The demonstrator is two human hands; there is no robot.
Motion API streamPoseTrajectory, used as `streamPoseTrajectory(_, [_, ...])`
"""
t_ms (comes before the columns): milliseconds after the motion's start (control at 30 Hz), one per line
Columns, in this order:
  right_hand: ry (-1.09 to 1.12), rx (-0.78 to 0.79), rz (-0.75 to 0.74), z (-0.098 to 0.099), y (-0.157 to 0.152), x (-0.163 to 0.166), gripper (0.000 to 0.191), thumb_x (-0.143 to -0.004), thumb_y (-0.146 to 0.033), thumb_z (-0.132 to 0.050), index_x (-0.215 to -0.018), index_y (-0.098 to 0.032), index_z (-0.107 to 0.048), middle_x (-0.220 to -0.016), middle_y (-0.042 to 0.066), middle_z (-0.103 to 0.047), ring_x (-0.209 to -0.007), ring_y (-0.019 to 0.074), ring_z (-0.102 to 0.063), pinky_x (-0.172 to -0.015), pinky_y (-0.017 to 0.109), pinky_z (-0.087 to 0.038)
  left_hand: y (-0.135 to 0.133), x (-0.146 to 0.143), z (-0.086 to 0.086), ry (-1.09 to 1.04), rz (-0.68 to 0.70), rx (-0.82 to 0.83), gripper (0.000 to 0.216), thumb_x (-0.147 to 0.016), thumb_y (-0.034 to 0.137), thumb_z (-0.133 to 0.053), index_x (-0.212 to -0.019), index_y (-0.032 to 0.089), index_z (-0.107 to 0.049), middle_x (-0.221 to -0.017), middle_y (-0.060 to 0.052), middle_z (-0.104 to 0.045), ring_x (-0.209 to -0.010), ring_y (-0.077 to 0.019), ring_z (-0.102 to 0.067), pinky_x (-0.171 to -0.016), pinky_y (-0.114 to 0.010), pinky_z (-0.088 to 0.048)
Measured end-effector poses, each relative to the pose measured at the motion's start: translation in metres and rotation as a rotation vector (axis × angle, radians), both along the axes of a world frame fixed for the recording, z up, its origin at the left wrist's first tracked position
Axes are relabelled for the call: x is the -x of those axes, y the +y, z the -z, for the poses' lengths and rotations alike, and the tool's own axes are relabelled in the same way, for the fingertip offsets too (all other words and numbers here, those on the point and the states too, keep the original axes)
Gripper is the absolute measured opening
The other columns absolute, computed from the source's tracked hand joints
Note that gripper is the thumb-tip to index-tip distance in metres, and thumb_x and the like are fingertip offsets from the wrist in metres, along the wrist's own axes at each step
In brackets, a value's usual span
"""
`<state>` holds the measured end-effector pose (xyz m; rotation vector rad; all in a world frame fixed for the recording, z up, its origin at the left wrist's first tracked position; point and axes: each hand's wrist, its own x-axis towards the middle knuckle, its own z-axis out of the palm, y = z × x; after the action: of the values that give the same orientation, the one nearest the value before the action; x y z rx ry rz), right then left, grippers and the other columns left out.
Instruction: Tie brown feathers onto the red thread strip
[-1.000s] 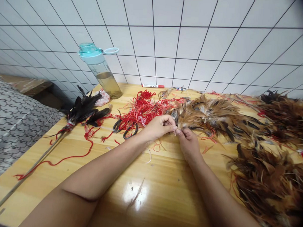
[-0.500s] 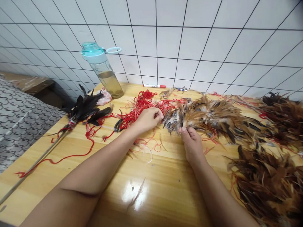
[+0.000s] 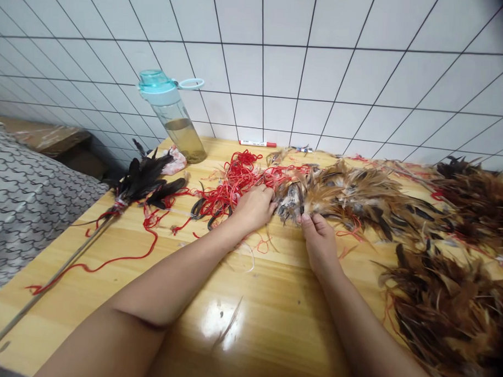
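My left hand (image 3: 254, 208) is closed in a loose fist at the edge of a tangle of red string (image 3: 239, 182), its fingers against the grey end of a brown feather bunch (image 3: 317, 193). What the left hand holds is hidden. Fingers of my right hand (image 3: 319, 237) pinch the lower edge of that same feather bunch. Black scissors (image 3: 211, 212) lie just left of my left hand, partly under the string. Both forearms stretch across the wooden table (image 3: 247, 315).
A teal-lidded water bottle (image 3: 173, 117) stands near the tiled wall. A black feather duster on a stick (image 3: 140, 179) lies at the left with loose red cord. Large heaps of brown feathers (image 3: 446, 294) cover the right side. A red-capped marker (image 3: 257, 143) lies by the wall.
My left hand moved away from my right hand toward the red string, then came back down against the grey end of the feather bunch. My right hand stayed pinching the feathers.
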<state>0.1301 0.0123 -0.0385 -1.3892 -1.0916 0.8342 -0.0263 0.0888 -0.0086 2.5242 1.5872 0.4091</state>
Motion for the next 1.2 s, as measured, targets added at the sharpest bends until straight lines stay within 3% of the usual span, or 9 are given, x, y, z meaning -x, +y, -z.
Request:
streamPoseTrajectory(267, [-0.011,0.021,0.012,0.0,-0.001,-0.001,0.03,-0.08,-0.046,-0.054,-0.07,-0.019,-0.059,-0.057,-0.004,-0.045,-0.061,0.0137,-0.043,-0.061,0.027,-0.034,0.007,0.009,-0.008,-0.001,-0.04,0.075,0.019,-0.083,0.02,-0.045,-0.083,0.014,-0.063,-0.088,-0.012,-0.064,-0.08,-0.022,-0.06,-0.072,-0.032,-0.043])
streamPoseTrajectory(367, [-0.013,0.018,0.013,-0.001,0.0,0.0,0.03,-0.08,-0.046,-0.054,-0.069,-0.019,-0.058,-0.057,-0.003,-0.045,-0.061,0.0138,-0.043,-0.06,0.027,-0.034,0.01,0.016,-0.019,-0.23,-0.031,0.23,0.011,-0.077,0.02,-0.051,-0.076,0.015,-0.061,-0.076,-0.006,-0.063,-0.069,-0.0164,-0.056,-0.064,-0.027,-0.041])
streamPoseTrajectory(567, [-0.002,0.029,0.012,-0.003,0.0,0.0,0.029,-0.08,-0.045,-0.054,-0.067,-0.019,-0.056,-0.062,-0.002,-0.052,-0.063,0.0137,-0.045,-0.063,0.027,-0.036,0.005,0.015,-0.032,-0.883,0.051,0.788,0.009,-0.073,0.023,-0.056,-0.069,0.015,-0.053,-0.056,0.003,-0.049,-0.046,-0.0063,-0.042,-0.045,-0.019,-0.03])
streamPoseTrajectory(767, [0.029,0.024,0.005,-0.001,0.0,0.0,0.03,-0.078,-0.046,-0.055,-0.066,-0.019,-0.055,-0.065,-0.001,-0.056,-0.065,0.0134,-0.047,-0.066,0.027,-0.038,-0.001,0.005,-0.025,-1.094,0.105,0.965,0.021,-0.065,0.024,-0.071,-0.074,0.013,-0.056,-0.063,0.003,-0.054,-0.051,-0.0037,-0.046,-0.049,-0.017,-0.032])
streamPoseTrajectory(900, [0.06,0.023,-0.006,0.0,0.0,0.001,0.03,-0.078,-0.046,-0.056,-0.066,-0.019,-0.053,-0.066,-0.001,-0.056,-0.066,0.0135,-0.048,-0.067,0.027,-0.038,-0.002,0.003,-0.019,-1.066,0.154,0.945,0.022,-0.068,0.027,-0.069,-0.073,0.014,-0.052,-0.061,0.003,-0.051,-0.052,-0.0051,-0.045,-0.051,-0.018,-0.031])
streamPoseTrajectory(1200, [0.045,0.006,-0.008,0.006,0.002,0.0,0.031,-0.08,-0.048,-0.054,-0.067,-0.019,-0.052,-0.068,-0.001,-0.055,-0.068,0.0138,-0.047,-0.068,0.027,-0.038,0.002,0.003,-0.015,-0.818,0.123,0.52,0.015,-0.074,0.026,-0.06,-0.068,0.015,-0.052,-0.062,0.004,-0.047,-0.06,-0.0086,-0.042,-0.059,-0.021,-0.031])
